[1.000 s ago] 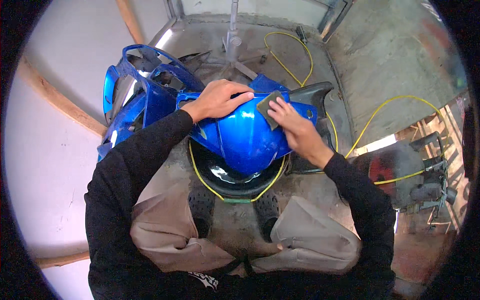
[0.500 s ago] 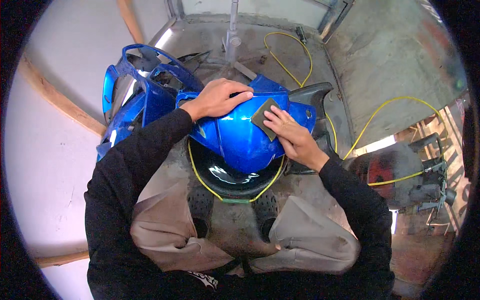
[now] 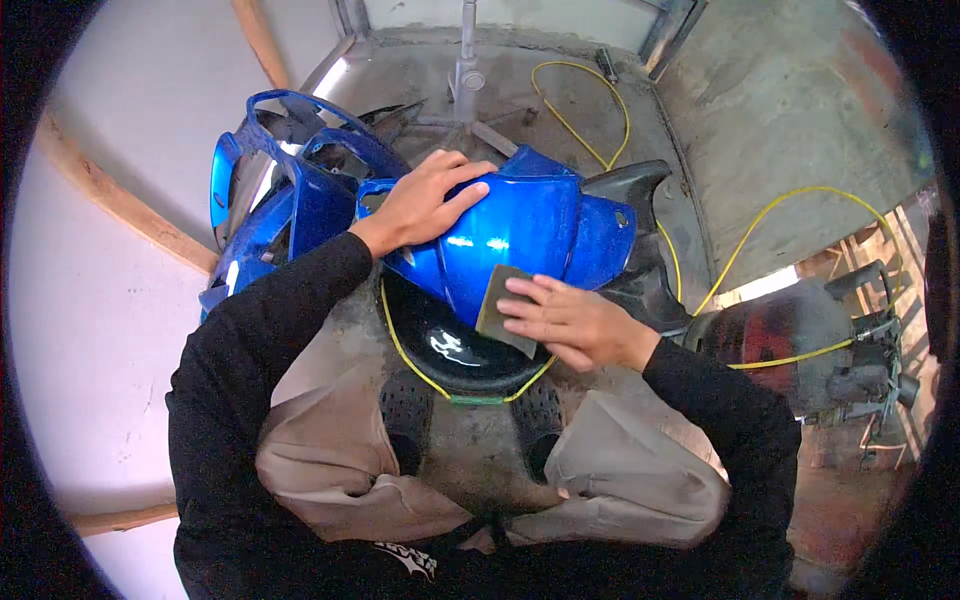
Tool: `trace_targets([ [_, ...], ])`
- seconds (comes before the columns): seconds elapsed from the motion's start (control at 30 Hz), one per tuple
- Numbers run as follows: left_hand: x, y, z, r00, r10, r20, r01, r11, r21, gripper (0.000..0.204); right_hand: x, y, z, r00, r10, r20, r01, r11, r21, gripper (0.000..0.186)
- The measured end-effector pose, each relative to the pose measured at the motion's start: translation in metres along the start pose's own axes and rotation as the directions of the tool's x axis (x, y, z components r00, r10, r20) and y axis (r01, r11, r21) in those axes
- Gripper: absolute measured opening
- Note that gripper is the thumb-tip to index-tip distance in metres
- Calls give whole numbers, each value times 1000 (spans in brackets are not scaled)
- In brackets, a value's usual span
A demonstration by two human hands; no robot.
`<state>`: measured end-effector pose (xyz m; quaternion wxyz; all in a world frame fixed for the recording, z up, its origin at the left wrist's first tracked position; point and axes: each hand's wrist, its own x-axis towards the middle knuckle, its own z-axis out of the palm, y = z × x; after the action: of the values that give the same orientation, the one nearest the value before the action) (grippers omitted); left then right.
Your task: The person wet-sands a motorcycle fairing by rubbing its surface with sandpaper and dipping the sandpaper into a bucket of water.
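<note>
A glossy blue motorcycle fairing panel (image 3: 510, 225) lies tilted over a round black basin (image 3: 455, 350). My left hand (image 3: 430, 205) grips the panel's far left edge, its fingers curled over the top. Against the panel's near lower edge, my right hand (image 3: 570, 318) presses a thin olive-grey sanding pad (image 3: 500, 310). The fingers lie across the pad and part of it is hidden beneath them. Shiny reflections show inside the basin.
More blue fairing parts (image 3: 300, 190) are piled at the left. Black plastic parts (image 3: 640, 285) lie right of the panel. A yellow hose (image 3: 770, 205) curves toward a dark machine with a tank (image 3: 790, 345). A metal post (image 3: 467, 80) stands behind.
My right hand has slid the sanding pad toward me and slightly left, from the panel's right side to its near lower edge. My left hand keeps its hold on the panel.
</note>
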<state>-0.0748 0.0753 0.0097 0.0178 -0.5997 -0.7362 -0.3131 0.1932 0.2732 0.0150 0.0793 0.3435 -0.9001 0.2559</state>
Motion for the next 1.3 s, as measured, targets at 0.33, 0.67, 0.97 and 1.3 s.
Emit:
trace_targets([
  [0.33, 1, 6, -3, 997, 69, -38, -67, 996, 59, 47, -7, 5, 6, 994, 28, -103, -42, 990, -136, 63],
  [0.67, 4, 0, -1, 1000, 29, 7, -29, 1000, -4, 47, 4, 13, -4, 980, 102, -171, -138, 967, -216, 62],
  [0.97, 17, -9, -5, 995, -29, 99, 34, 998, -51, 50, 10, 41, -26, 916, 255, -310, -305, 944, -124, 48],
  [1.3, 20, -6, -1, 996, 1, 85, 2, 999, -39, 50, -5, 41, -29, 871, 349, -345, -385, 922, -38, 46],
])
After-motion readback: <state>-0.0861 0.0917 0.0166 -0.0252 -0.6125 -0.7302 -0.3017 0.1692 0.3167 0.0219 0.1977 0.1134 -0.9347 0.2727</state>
